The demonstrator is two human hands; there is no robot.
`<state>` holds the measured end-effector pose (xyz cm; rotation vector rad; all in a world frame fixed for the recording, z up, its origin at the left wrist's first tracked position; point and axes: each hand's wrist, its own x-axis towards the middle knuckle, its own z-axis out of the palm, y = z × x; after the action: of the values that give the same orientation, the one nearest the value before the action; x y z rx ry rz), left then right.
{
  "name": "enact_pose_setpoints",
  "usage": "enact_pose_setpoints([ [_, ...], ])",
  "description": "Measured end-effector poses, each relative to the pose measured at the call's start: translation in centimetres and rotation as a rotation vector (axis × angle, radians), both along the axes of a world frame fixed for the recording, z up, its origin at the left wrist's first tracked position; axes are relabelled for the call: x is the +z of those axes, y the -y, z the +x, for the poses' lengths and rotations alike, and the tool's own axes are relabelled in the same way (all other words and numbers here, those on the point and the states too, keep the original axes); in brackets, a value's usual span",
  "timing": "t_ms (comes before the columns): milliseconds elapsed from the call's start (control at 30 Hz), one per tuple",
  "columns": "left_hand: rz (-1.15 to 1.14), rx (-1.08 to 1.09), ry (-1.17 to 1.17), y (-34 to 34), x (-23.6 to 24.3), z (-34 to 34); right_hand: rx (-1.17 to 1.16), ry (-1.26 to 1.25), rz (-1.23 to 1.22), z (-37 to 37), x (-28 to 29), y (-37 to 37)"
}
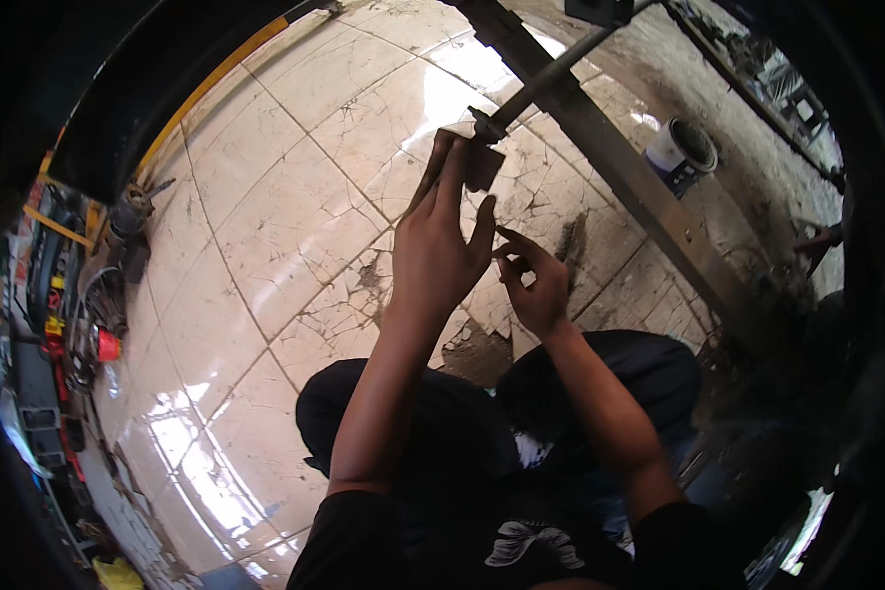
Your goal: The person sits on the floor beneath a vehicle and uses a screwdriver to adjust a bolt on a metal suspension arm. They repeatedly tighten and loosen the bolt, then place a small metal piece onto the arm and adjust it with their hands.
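Observation:
Ahead of me, a dark, squarish metal block [485, 167] sits at the lower end of a long metal rod [560, 65]. My left hand [433, 246] reaches up to the block, its fingers against the block's left side and the thumb just below, closed on it. Lower and to the right, my right hand [541, 290] has its thumb and fingers curled together near my left thumb. Whatever lies between those fingertips, if anything, is too small to make out.
A thick metal beam [649, 202] slants across the right side, with a white-and-dark bucket [680, 155] beyond it. Cracked, glossy tiles [295, 226] cover the floor, broken near my knees. Tools and a red-capped item [107, 344] crowd the left edge.

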<state>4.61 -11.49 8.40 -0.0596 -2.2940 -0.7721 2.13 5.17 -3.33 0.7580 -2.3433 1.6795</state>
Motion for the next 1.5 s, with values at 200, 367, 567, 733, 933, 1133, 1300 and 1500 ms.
enact_pose_setpoints([
  [200, 0.343, 0.001, 0.085, 0.4, -0.3, -2.1, -0.047, 0.098, -0.079, -0.4, -0.4, 0.6],
  [367, 0.652, -0.093, 0.004, 0.5, -4.5, -2.4, -0.011, 0.063, -0.012, -0.1, -0.9, 0.2],
  [567, 0.864, -0.127, -0.091, -0.8, -5.5, -2.2, -0.066, 0.127, -0.027, -0.9, -1.1, 0.3],
  [733, 0.749, -0.152, -0.047, 0.6, -4.5, -3.3, 0.000, 0.081, -0.003, -0.4, -1.6, 0.7],
  [933, 0.461, -0.001, -0.070, -0.3, -5.2, -0.9, -0.092, 0.108, -0.009, -0.8, -1.1, 0.6],
  [1133, 0.478, 0.006, 0.004, 0.1, -3.3, -1.8, -0.022, 0.071, -0.006, -0.7, -1.7, 0.2],
  [1300, 0.268, 0.046, -0.103, -0.4, -4.3, 0.3, -0.088, 0.023, 0.004, -0.7, -1.4, 0.6],
  [1500, 0.725, 0.153, 0.180, 2.4, 1.3, -1.1, -0.029, 0.063, 0.029, -0.2, -1.4, 0.6],
])
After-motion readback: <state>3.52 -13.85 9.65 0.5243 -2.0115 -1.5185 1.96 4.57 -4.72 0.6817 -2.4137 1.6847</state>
